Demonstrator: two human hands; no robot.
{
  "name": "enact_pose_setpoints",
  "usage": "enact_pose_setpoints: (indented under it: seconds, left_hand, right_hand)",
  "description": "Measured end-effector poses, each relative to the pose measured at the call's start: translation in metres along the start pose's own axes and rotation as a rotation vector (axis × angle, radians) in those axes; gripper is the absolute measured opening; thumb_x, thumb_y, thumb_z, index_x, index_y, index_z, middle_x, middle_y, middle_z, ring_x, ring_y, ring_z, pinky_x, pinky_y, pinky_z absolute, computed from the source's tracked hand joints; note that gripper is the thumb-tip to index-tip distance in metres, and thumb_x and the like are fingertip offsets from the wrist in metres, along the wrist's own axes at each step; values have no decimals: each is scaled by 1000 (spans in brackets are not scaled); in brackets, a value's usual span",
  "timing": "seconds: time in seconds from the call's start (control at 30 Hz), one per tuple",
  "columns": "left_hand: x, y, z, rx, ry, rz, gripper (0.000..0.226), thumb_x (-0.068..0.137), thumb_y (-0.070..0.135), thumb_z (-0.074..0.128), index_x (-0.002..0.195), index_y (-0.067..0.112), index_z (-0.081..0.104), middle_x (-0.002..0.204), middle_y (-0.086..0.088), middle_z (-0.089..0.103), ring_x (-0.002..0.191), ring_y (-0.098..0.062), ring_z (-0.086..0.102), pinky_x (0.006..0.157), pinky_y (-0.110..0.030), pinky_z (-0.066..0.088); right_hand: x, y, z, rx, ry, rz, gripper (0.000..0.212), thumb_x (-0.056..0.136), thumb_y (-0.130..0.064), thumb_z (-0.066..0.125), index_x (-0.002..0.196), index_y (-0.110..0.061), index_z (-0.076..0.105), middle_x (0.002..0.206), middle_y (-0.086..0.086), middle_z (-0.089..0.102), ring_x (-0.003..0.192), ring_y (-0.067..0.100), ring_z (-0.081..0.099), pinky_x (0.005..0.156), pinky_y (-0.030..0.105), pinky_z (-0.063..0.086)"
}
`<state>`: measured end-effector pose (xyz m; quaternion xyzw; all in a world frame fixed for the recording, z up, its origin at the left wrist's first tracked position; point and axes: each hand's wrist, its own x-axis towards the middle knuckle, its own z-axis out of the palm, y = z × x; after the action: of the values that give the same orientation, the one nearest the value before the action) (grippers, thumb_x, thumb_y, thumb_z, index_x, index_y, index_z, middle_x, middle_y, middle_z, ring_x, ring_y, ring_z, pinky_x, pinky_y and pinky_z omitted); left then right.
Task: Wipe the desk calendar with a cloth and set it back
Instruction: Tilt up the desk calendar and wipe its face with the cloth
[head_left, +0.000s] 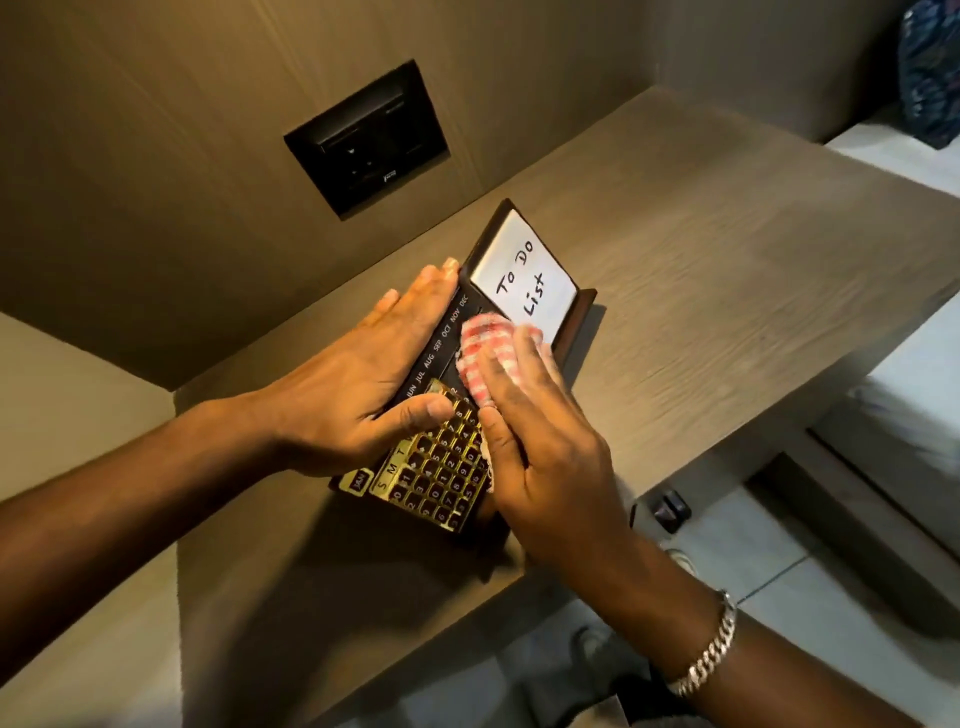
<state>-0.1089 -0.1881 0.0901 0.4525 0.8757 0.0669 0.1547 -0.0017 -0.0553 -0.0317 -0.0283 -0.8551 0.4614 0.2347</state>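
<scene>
The desk calendar lies on the wood-grain surface, close to the wall and set at a slant, its dark frame running from lower left to upper right. Its lower part carries a gold grid of date numbers with a small "JAN" tab at the corner; a strip of month names — JUN through DEC readable — runs along its left edge. The upper part holds a white note pad with "To Do List" handwritten on it.

The left hand rests flat along the calendar's left edge, fingers stretched out and close together toward the pad, the thumb laid across the top of the gold grid — it presses on the frame rather than closing around it. The right hand lies palm down on the calendar's right side, fingers spread over a red-and-white checked cloth that is bunched beneath them; the cloth touches the calendar's face just below the note pad. The fingertips look slightly blurred. A silver chain bracelet circles the right wrist.

On the wall behind the surface sits a black switch panel. Past the surface's right edge a pale tiled floor shows below, and a dark patterned object shows at the upper right corner, too cropped to identify.
</scene>
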Motion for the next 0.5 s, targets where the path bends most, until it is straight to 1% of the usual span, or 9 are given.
enact_pose_setpoints:
  seconds: [0.1,0.17,0.23,0.3,0.4,0.5]
  left_hand:
    - [1,5,0,45,25,-8,99,66,91,2,143,32,-16,161,4,-9,152,-17,-2,122,-38,6]
    - [2,3,-1,53,28,-1,103,69,89,4,148,26,-15,162,0,-10,152,-16,-5,122,-38,3]
    - [4,-5,-3,81,-12,29,108,73,87,9,152,17,-15,163,-5,-16,151,-14,-12,123,-39,-2]
    - [4,-7,-5,105,-52,40,109,76,85,11,150,12,-19,163,-7,-20,150,-12,-16,123,-40,-5]
    - [4,-9,-4,99,-36,43,108,77,84,12,151,11,-18,163,-8,-19,150,-13,-16,123,-40,-6]
    - [4,-8,-1,79,-21,63,105,79,82,14,151,12,-18,163,-7,-19,150,-13,-16,124,-42,-3]
  right_hand:
    - [-10,-8,2,5,15,35,51,99,-21,53,149,-17,42,159,16,34,148,37,28,109,55,43]
    - [-7,-16,4,22,-1,17,56,96,-15,57,149,-18,41,159,17,34,148,39,27,106,57,45]
    - [1,-19,1,13,-8,14,53,97,-14,57,148,-17,43,158,18,35,146,40,30,105,58,46]
    - [10,-14,-6,-29,-22,46,51,98,-15,57,147,-15,45,157,21,37,144,41,36,101,58,50]
    - [6,-14,-14,-105,-45,61,48,96,-14,59,143,-9,50,149,27,45,134,44,48,94,57,55]
    - [0,-30,-13,-71,-81,37,51,90,-15,57,140,-7,53,144,29,50,126,46,56,88,56,58]
